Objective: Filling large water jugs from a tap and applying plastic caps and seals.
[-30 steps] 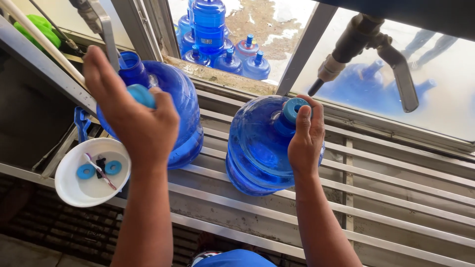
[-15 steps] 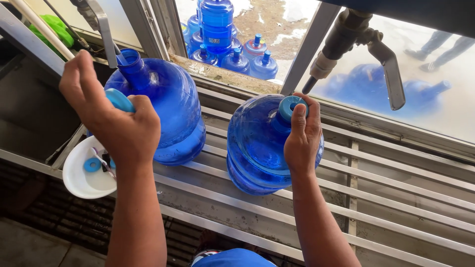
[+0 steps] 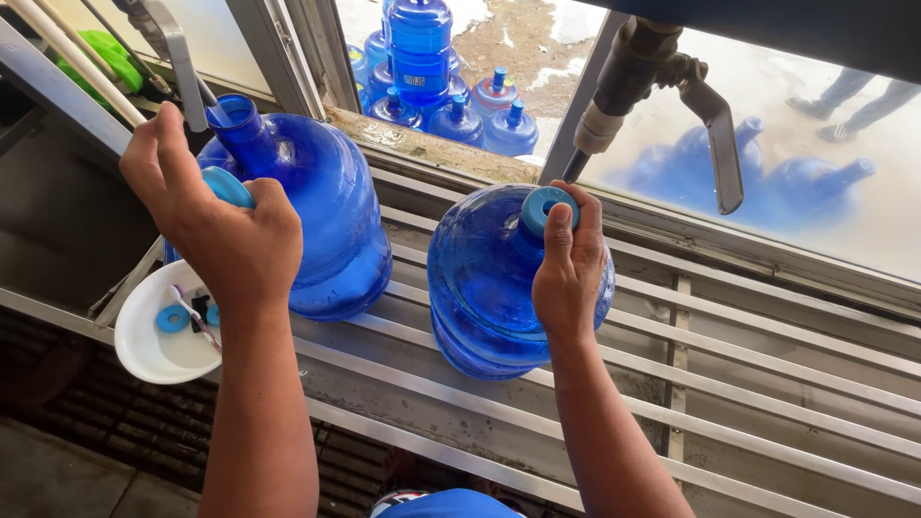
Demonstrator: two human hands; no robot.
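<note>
Below, left hand (image 3: pixel 225 235) grip holding round blue cap (image 3: pixel 228 186), right hand (image 3: pixel 568 278) clasping translucent jug's (image 3: pixel 489 278) neck.

White label (image 3: pixel 413 81) on far bottle (image 3: pixel 418 43) (upright, blue).

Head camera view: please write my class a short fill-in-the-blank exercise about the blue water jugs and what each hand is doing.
1. The left hand holds a light blue ____.
2. The right hand grips the ____ of the right jug.
3. The left jug stands under a metal ____.
4. The white bowl sits to the ____ of the left jug.

Missing words: cap; neck; tap; left
</note>
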